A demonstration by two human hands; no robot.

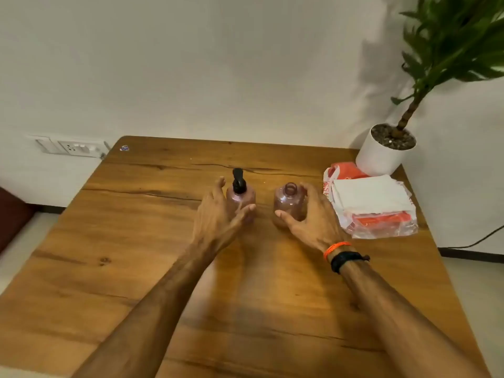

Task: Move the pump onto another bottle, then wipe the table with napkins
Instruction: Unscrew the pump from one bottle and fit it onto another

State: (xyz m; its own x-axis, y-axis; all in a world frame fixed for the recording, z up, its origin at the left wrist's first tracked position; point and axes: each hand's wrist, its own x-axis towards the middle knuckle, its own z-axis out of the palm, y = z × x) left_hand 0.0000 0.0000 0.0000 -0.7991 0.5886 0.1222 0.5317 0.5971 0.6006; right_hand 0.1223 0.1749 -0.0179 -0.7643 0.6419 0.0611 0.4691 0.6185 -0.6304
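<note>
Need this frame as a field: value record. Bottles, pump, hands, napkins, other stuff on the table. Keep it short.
pump bottle: pink, upright, black pump on top
open bottle: pink, upright, no cap, to the right of the pump bottle
left hand: open, curled around the pump bottle; contact unclear
right hand: open, curled around the open bottle; contact unclear
napkins: white stack on a plastic bag, right side of table
plant: white pot, far right corner
table: wood
task stage: pump not yet moved
</note>
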